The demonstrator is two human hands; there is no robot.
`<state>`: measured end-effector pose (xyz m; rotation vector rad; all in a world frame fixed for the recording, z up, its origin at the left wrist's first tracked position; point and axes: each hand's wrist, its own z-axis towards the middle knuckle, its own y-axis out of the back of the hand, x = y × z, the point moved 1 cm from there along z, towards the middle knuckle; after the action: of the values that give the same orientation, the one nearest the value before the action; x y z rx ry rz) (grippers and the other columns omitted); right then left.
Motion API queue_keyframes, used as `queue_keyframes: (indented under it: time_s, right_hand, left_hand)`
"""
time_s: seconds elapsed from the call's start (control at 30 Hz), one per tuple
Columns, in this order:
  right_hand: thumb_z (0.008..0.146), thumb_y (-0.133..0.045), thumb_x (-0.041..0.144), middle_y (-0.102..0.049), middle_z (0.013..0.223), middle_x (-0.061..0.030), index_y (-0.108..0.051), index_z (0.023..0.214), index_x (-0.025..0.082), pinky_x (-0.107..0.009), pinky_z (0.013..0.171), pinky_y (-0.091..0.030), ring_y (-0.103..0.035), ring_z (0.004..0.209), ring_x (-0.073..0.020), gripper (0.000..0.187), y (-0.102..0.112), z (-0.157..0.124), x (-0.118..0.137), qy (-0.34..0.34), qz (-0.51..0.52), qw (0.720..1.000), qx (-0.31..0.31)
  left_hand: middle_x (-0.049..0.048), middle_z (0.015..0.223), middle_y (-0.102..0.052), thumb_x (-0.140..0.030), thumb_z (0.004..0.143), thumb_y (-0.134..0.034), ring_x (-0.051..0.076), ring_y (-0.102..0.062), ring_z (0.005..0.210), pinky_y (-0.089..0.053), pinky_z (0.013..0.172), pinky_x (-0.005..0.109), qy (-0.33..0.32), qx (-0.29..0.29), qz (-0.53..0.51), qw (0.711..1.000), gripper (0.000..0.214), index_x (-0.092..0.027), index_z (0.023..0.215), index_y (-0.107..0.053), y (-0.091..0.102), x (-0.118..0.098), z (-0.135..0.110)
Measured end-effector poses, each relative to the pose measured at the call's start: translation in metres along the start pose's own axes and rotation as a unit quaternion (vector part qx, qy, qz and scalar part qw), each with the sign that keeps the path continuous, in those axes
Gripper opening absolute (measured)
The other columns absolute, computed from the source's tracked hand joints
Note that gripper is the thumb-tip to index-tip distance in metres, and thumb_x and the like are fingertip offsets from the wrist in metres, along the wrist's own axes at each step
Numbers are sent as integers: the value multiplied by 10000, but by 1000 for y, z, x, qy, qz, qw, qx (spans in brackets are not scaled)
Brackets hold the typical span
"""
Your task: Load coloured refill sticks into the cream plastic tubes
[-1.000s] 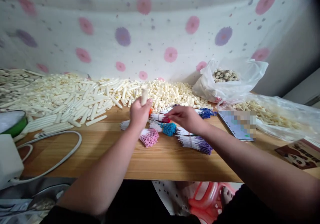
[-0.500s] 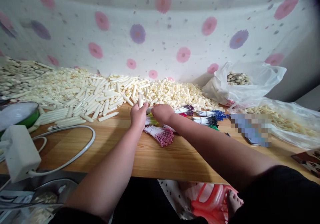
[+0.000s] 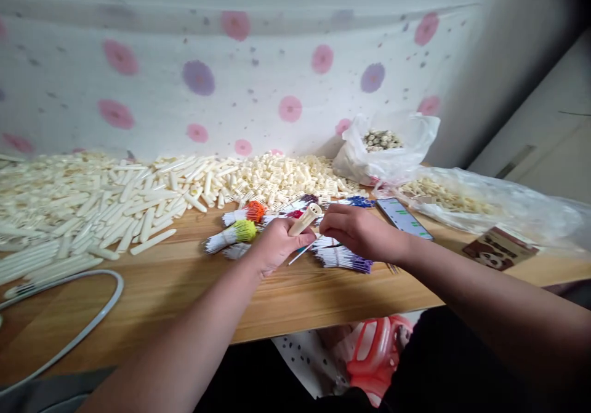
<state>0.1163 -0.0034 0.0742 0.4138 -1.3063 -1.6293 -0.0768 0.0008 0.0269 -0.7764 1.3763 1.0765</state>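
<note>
Above the wooden table point(image 3: 295, 305), I grip the cream barrel point(image 3: 305, 220) in my left hand point(image 3: 278, 245), long axis slanting up toward my right hand point(image 3: 354, 229), which sits nearer the holed end and pinches a white stick point(image 3: 300, 255).

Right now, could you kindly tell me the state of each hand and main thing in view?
Left hand: closed around the pale tube
Pale tube: tilted, holed end up
Right hand: fingers curled near the tube's end; grip unclear
Thin white stick: slanting
Phone: lying flat, screen lit
White plastic bag: open, contents showing
Purple-tipped bundle: banded, lying down
Pale pieces: loosely heaped
White cable: curved
</note>
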Motion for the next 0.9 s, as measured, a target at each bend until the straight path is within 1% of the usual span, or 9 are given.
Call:
queue_keyframes:
  time_s: [0.1, 0.2, 0.3, 0.4, 0.5, 0.63, 0.73, 0.8, 0.9]
  right_hand:
    - [882, -497, 130, -605, 830, -58, -646, 852, 140, -242, 669, -442, -551, 738, -117, 153, 8, -26, -7, -23, 36, 998, -39]
    - [828, -570, 145, -626, 796, -37, -648, 896, 141, -240, 645, -463, -568, 696, -107, 103, 10, -48, -24, -87, 125, 982, -110]
    - [796, -623, 200, -651, 795, -31, -635, 958, 131, -247, 644, -499, -604, 687, -104, 177, 7, -69, -43, -158, 305, 925, -161]
    - [794, -651, 252, -678, 792, -29, -648, 930, 133, -250, 662, -521, -635, 701, -104, 181, 5, -81, -52, -169, 455, 860, -158]
    - [790, -675, 279, -690, 771, -21, -661, 898, 137, -244, 673, -528, -649, 710, -106, 179, 6, -83, -51, -150, 516, 831, -143]
    - [831, -627, 202, -678, 756, -14, -626, 854, 131, -220, 673, -517, -642, 717, -94, 75, 7, -77, -45, -105, 481, 861, -126]
    - [867, -560, 166, -642, 733, -20, -569, 808, 133, -210, 606, -495, -607, 664, -90, 68, 10, -75, -36, -69, 376, 917, -117]
    - [865, -547, 151, -627, 746, -33, -552, 816, 146, -236, 597, -489, -590, 666, -109, 50, 20, -78, -27, -37, 254, 954, -153]
    - [848, -538, 100, -621, 793, -43, -536, 880, 183, -289, 680, -510, -609, 765, -151, 89, 45, -91, -6, -10, 128, 953, -275]
  left_hand:
    - [5, 585, -631, -314, 685, -723, 150, -568, 578, -451, 581, 285, -9, 38, -8, 999, 173, -155, 649, -667, -36, -12, 12]
    - [-7, 549, -598, -309, 692, -711, 107, -489, 492, -367, 482, 237, -11, 43, -1, 999, 193, -156, 601, -638, -58, -14, 26]
    - [-12, 554, -583, -334, 726, -685, 67, -387, 434, -292, 438, 218, -12, 46, -19, 999, 215, -155, 622, -626, -73, -10, 36]
    - [-10, 561, -581, -376, 732, -688, 55, -356, 426, -283, 440, 220, -1, 61, -64, 996, 255, -154, 640, -604, -84, -3, 39]
    - [-7, 561, -580, -401, 711, -716, 72, -400, 453, -279, 440, 218, 12, 72, -110, 991, 269, -160, 690, -598, -89, 5, 38]
    - [-1, 565, -580, -414, 727, -713, 101, -481, 518, -343, 486, 231, -3, 93, -133, 987, 267, -165, 729, -616, -89, 14, 34]
    - [17, 618, -597, -418, 782, -659, 126, -529, 586, -414, 568, 266, -44, 111, -75, 990, 267, -162, 719, -622, -87, 17, 32]
    - [35, 712, -617, -409, 802, -639, 151, -563, 681, -445, 645, 292, -107, 79, 2, 991, 251, -163, 753, -643, -83, 16, 32]
    - [40, 789, -611, -390, 799, -647, 169, -568, 767, -446, 703, 306, -211, -5, 99, 973, 214, -177, 808, -668, -74, 13, 34]
